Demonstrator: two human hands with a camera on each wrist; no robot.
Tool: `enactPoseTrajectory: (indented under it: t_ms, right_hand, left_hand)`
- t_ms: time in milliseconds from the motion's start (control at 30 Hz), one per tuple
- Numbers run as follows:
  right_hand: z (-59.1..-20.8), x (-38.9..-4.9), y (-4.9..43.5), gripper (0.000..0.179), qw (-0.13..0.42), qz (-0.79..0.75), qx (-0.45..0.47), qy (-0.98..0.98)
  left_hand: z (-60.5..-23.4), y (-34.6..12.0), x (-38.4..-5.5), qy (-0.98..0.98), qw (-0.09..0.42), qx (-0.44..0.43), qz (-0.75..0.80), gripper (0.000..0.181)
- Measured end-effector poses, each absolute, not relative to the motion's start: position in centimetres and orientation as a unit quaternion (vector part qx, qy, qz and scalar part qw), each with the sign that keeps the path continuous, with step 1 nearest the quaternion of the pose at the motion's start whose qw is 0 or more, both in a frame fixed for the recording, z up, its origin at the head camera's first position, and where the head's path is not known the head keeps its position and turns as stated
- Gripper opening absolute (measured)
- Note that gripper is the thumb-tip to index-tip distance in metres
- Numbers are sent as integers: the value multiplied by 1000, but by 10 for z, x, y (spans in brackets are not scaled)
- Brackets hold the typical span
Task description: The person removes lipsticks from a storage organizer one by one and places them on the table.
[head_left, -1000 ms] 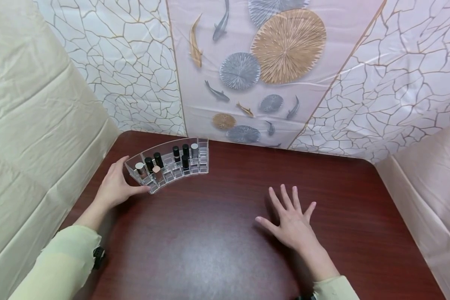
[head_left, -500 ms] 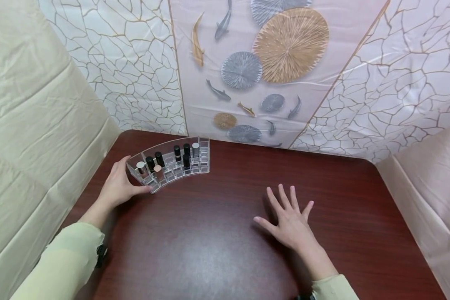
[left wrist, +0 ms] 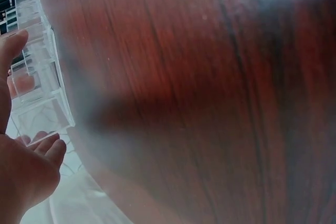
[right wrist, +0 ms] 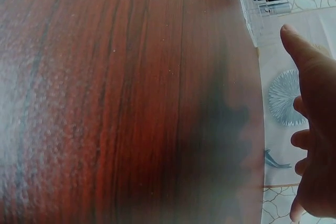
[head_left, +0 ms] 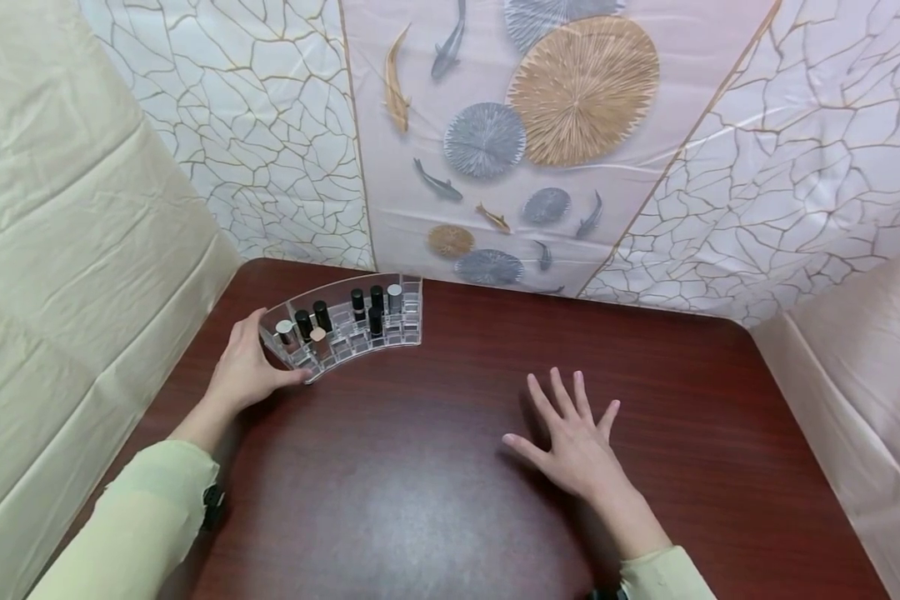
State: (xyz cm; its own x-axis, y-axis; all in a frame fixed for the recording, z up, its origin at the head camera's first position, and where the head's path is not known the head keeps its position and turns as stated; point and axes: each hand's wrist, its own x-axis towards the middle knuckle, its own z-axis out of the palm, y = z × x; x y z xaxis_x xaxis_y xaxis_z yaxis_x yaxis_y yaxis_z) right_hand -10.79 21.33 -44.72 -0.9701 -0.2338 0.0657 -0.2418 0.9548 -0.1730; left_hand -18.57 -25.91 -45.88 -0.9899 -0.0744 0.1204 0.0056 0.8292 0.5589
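A clear, curved acrylic stepped rack [head_left: 405,330] stands at the table's back left. Small bottles with black caps [head_left: 322,316], a few pale-capped ones [head_left: 395,298] and one peach-topped piece [head_left: 317,334] stand in its compartments. My left hand [head_left: 243,367] grips the rack's left end, thumb at the front corner and fingers behind. In the left wrist view, the rack's edge [left wrist: 59,85] lies between thumb and fingers. My right hand [head_left: 576,446] holds nothing, its fingers spread above the right half of the table. From the right wrist, the rack's far end [right wrist: 254,24] shows beyond the thumb.
The dark red wooden table [head_left: 420,467] has rounded back corners. Behind it hangs a patterned cloth [head_left: 487,142] with fish and round motifs. Cream fabric walls [head_left: 60,275] border the left and right sides.
My left hand has shifted slightly right, and the rack's left end has moved a little right and back with it. My right hand has drifted slightly left, fingers still spread.
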Motion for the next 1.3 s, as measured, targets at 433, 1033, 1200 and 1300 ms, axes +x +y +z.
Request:
enactPoseTrajectory:
  t_ms: [433,1033,1200,1300]
  right_hand:
    - [-445,-107,213,92,18,97,120,-988]
    - [-441,-114,217,93,14,82,126,-989]
    - [-439,-118,220,95,9,81,120,-989]
    - [-438,-120,222,95,7,82,117,-990]
  left_hand:
    - [-460,-255,-194,-958,56,-15,-281,125]
    - [-458,-218,-212,-953,33,-82,-290,122]
    - [-458,-208,-218,-952,23,-94,-290,122]
    - [-457,-203,-222,-952,20,-105,-287,123]
